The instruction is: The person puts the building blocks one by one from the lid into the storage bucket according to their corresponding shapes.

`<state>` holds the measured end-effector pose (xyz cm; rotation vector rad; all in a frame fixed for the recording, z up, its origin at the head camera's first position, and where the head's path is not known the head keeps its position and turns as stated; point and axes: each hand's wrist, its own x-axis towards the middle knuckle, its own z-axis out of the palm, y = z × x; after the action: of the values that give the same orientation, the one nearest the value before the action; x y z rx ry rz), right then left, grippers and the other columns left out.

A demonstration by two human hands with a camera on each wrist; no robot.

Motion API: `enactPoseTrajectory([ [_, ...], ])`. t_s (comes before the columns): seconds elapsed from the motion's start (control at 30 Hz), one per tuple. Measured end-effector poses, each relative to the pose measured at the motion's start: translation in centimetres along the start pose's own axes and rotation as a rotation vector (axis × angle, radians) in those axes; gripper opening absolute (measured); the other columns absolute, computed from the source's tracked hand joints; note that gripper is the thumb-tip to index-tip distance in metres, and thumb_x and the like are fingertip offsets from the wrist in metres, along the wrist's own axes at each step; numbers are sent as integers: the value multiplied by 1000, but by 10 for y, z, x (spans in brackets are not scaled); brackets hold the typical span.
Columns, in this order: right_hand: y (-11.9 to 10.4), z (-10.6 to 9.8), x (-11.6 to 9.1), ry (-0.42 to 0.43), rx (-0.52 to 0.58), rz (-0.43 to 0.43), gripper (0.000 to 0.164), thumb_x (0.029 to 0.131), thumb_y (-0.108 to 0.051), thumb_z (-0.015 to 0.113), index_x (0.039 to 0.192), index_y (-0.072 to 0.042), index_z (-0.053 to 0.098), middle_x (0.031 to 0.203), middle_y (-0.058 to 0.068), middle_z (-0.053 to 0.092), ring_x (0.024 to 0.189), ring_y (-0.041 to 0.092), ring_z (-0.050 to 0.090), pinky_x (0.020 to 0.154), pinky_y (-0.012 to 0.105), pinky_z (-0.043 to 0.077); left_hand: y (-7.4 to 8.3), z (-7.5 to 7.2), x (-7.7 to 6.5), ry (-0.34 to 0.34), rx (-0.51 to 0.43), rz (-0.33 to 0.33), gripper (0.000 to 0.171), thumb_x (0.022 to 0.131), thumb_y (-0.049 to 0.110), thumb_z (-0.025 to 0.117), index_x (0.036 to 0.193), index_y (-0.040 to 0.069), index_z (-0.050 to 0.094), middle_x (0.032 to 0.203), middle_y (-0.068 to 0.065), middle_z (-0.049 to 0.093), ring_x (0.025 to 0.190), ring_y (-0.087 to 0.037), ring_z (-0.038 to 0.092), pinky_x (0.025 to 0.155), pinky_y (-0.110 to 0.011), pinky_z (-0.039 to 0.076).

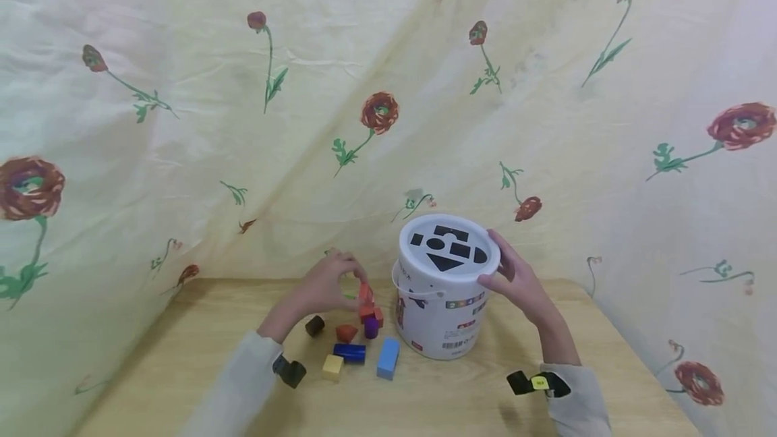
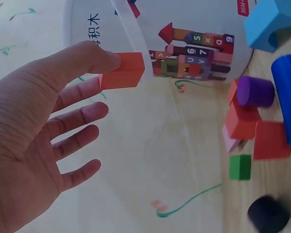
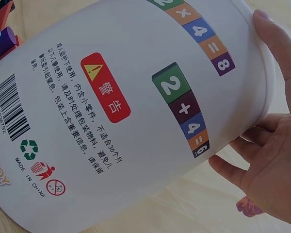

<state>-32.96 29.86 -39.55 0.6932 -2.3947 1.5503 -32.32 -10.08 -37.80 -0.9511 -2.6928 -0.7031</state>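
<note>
My left hand [image 1: 328,283] pinches a red-orange block [image 2: 123,71] between thumb and forefinger, the other fingers spread loosely. It hangs just left of a white bucket [image 1: 442,319] with a carrying handle. The bucket stands upright, and its white lid [image 1: 419,263] has several dark shaped holes. My right hand [image 1: 518,282] holds the bucket's right side near the rim, thumb in front and fingers behind. Below the left hand lie a purple cylinder [image 2: 255,91], red blocks [image 2: 271,141] and a green cube [image 2: 240,167].
Nearer on the wooden table [image 1: 449,403] lie a blue cylinder [image 1: 349,354], a light blue block [image 1: 388,359] with an arch cut-out, a yellow block [image 1: 332,367] and a black cylinder [image 1: 315,326]. A flowered cloth [image 1: 315,221] hangs behind the table.
</note>
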Motion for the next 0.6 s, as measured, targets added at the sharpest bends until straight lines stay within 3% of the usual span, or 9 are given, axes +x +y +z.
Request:
enactPoseTrajectory([
  [0.33, -4, -1, 3, 0, 6, 13, 90, 93, -15, 70, 164, -16, 15, 171, 12, 15, 153, 49, 22, 115, 71, 26, 15, -42, 3, 91, 144, 123, 27, 76, 24, 86, 98, 15, 73, 101, 3, 67, 95, -16, 55, 81, -33, 49],
  [0.6, -4, 2, -2, -7, 14, 11, 91, 93, -14, 70, 164, -15, 14, 171, 14, 14, 152, 51, 21, 114, 72, 24, 31, -54, 12, 115, 180, 138, 29, 78, 28, 86, 100, 17, 72, 104, 3, 67, 99, -16, 54, 85, -33, 50],
])
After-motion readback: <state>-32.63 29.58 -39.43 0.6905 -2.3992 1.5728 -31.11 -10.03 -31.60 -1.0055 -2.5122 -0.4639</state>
